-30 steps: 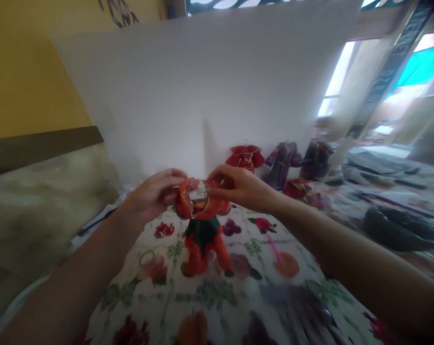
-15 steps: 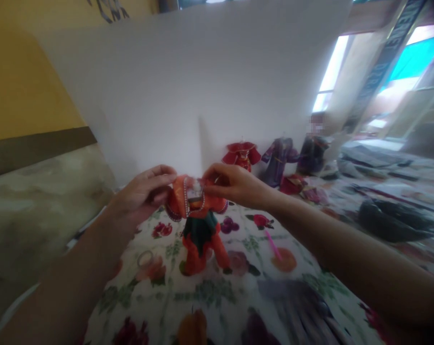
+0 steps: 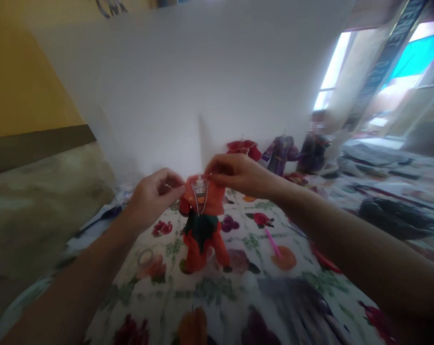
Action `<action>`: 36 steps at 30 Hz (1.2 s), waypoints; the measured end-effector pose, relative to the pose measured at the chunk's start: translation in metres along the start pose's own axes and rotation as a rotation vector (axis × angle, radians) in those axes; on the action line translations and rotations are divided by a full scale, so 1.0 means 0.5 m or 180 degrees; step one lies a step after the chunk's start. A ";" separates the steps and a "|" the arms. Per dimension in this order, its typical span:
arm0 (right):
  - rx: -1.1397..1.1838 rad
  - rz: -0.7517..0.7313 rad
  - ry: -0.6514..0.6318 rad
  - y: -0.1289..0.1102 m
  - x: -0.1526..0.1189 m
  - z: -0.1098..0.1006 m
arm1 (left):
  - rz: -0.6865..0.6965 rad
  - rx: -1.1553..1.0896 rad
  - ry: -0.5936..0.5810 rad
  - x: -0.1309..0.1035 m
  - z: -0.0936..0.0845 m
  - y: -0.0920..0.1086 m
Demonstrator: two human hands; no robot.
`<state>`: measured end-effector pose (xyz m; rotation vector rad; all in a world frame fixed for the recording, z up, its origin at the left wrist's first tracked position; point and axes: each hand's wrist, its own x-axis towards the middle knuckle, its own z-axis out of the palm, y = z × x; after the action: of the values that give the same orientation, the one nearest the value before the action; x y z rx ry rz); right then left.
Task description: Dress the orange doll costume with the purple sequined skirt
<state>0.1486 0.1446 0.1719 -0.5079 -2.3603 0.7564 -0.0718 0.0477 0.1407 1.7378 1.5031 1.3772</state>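
Observation:
A small headless doll figure stands upright on the table, in orange trousers [image 3: 194, 249] and a dark green piece with pointed edges [image 3: 201, 230]. Over its upper part hangs a small orange jacket [image 3: 214, 197], its front edged with pale beads that meet in a V. My left hand [image 3: 159, 194] pinches the jacket at the shoulder on the left, thumb and fingers together. At the collar and shoulder on the right, my right hand [image 3: 238, 175] grips the same cloth, its fingertips partly hidden.
Dressed small figures in red [image 3: 243, 148], purple [image 3: 282, 153] and black [image 3: 313, 148] stand by the white board [image 3: 159, 96]. A roll of tape [image 3: 145, 258], a pink stick [image 3: 273, 243], a grey fringed cloth [image 3: 303, 306] and a dark bowl-like thing [image 3: 396, 218] lie on the fruit-patterned tablecloth [image 3: 159, 306].
The jacket's beaded front edges have come closer together, from a wide opening to a narrow V. My left hand has moved a little right; my right hand has risen slightly.

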 end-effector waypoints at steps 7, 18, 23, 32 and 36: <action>-0.0119 0.0112 -0.0021 0.005 -0.001 0.006 | 0.0078 0.0267 0.0003 0.003 0.004 -0.018; 0.0184 -0.0026 0.0176 0.022 -0.009 0.027 | 0.0617 0.0259 0.0770 -0.036 0.041 -0.069; 0.0248 -0.0048 0.0172 0.015 -0.007 0.029 | 0.2334 0.1912 0.1413 -0.090 0.054 -0.117; 0.0301 -0.0006 0.0160 0.015 -0.003 0.028 | 0.2352 0.2899 0.1128 -0.098 0.079 -0.129; 0.0339 0.0020 0.0172 0.021 -0.002 0.030 | 0.2337 0.3049 0.1097 -0.089 0.088 -0.118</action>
<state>0.1415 0.1466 0.1551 -0.4846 -2.2560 0.8558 -0.0557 0.0358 0.0568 2.9884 2.0168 1.4129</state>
